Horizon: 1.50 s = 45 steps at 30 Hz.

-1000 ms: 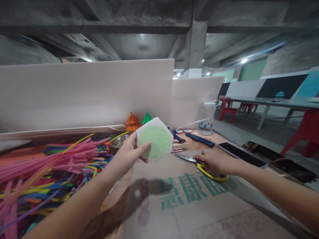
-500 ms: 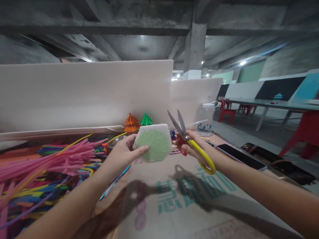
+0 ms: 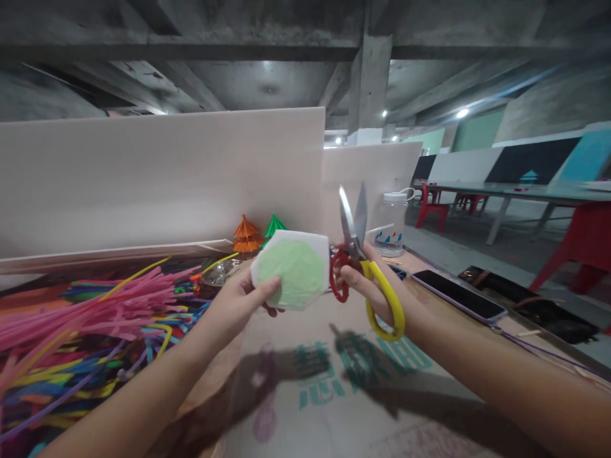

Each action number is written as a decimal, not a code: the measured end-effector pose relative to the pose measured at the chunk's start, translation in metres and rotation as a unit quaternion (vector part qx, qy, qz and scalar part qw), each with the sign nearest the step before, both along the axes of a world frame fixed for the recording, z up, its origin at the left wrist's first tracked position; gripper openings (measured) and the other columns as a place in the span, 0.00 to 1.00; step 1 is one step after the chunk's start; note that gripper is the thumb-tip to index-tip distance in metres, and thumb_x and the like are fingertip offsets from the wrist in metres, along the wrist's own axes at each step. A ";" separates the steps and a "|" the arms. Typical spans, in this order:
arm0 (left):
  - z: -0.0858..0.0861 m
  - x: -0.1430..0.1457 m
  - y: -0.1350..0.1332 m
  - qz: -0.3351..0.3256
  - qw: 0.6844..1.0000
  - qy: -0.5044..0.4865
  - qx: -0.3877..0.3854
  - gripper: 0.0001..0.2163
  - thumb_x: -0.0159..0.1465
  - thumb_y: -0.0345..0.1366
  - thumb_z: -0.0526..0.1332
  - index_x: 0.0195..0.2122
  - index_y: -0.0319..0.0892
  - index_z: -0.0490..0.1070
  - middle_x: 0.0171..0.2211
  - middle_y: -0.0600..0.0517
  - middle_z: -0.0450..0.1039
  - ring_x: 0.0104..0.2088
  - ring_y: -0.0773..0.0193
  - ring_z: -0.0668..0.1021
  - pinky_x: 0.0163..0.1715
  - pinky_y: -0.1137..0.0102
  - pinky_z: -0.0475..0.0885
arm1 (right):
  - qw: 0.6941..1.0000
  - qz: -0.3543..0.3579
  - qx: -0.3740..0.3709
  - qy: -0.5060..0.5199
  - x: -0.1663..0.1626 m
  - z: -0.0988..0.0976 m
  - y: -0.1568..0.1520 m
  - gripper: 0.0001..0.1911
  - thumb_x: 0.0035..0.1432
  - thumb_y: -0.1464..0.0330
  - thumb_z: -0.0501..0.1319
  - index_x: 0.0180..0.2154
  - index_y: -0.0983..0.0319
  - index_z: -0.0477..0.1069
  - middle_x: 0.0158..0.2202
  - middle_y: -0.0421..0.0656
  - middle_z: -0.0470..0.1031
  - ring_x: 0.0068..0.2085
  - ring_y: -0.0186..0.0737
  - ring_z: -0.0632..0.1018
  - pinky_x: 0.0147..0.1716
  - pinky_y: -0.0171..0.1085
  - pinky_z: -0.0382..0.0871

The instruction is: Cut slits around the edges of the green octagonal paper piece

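Note:
Between thumb and fingers, my left hand [image 3: 251, 289] pinches the left edge of a piece of white paper [image 3: 322, 245] that bears a light green patch [image 3: 293, 273]. The piece is roughly many-sided and is held up above the board. Just to its right, my right hand [image 3: 370, 280] grips a pair of scissors [image 3: 353, 245] with one red and one yellow handle loop. The blades point upward and stand apart, with no paper between them.
Pink and multicoloured pipe cleaners [image 3: 143, 292] lie at left. Orange [image 3: 245, 234] and green [image 3: 274, 226] folded tiers stand behind, before a white panel [image 3: 167, 178]. At right are a clear bottle [image 3: 391, 222], a phone [image 3: 458, 296] and a black bag [image 3: 525, 302]. A printed board [image 3: 296, 413] lies beneath.
The scissors have turned more upright, and their blades now point straight up. The paper piece has rotated slightly and shifted a little left in view.

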<state>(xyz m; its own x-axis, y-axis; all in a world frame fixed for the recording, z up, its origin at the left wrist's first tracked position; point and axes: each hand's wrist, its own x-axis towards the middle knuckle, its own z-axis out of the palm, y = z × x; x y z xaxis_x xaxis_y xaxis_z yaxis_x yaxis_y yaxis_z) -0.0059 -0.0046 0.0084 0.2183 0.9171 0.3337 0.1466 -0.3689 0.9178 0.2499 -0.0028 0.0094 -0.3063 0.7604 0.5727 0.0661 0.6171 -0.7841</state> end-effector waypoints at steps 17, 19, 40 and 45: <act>0.003 -0.008 0.001 0.070 0.997 -0.008 0.032 0.27 0.55 0.54 0.69 0.48 0.38 0.75 0.37 0.45 0.81 0.30 0.56 0.81 0.28 0.65 0.77 | 0.994 0.031 -0.077 -0.064 -0.004 -0.024 -0.006 0.36 0.54 0.37 0.60 0.50 0.58 0.63 0.37 0.41 0.62 0.36 0.38 0.65 0.33 0.35 0.63; 0.002 -0.008 0.001 0.069 0.997 0.002 0.038 0.26 0.56 0.53 0.68 0.47 0.38 0.74 0.37 0.45 0.81 0.30 0.57 0.80 0.27 0.66 0.77 | 0.993 0.050 -0.088 -0.068 -0.003 -0.026 -0.005 0.35 0.55 0.38 0.60 0.52 0.57 0.63 0.37 0.41 0.62 0.37 0.38 0.66 0.34 0.36 0.64; 0.009 -0.003 -0.003 0.045 0.999 -0.025 0.015 0.28 0.53 0.54 0.70 0.48 0.38 0.75 0.36 0.45 0.82 0.32 0.56 0.81 0.29 0.66 0.76 | 0.994 0.073 -0.073 -0.046 -0.005 -0.028 -0.006 0.34 0.57 0.38 0.58 0.49 0.60 0.62 0.32 0.37 0.57 0.28 0.32 0.57 0.24 0.32 0.53; 0.009 -0.002 -0.002 0.044 0.999 -0.020 0.011 0.29 0.53 0.55 0.70 0.48 0.38 0.75 0.36 0.45 0.82 0.33 0.54 0.81 0.30 0.66 0.76 | 0.995 0.050 -0.075 -0.039 -0.007 -0.028 -0.008 0.35 0.57 0.38 0.58 0.49 0.59 0.63 0.30 0.35 0.56 0.27 0.32 0.57 0.23 0.32 0.53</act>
<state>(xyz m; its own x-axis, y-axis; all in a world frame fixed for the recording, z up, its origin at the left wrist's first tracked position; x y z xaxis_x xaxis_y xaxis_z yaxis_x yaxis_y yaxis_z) -0.0079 -0.0066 0.0170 0.1241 0.9242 0.3611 0.1433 -0.3768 0.9152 0.2426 -0.0107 -0.0188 -0.4239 0.7995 0.4256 0.0754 0.4994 -0.8631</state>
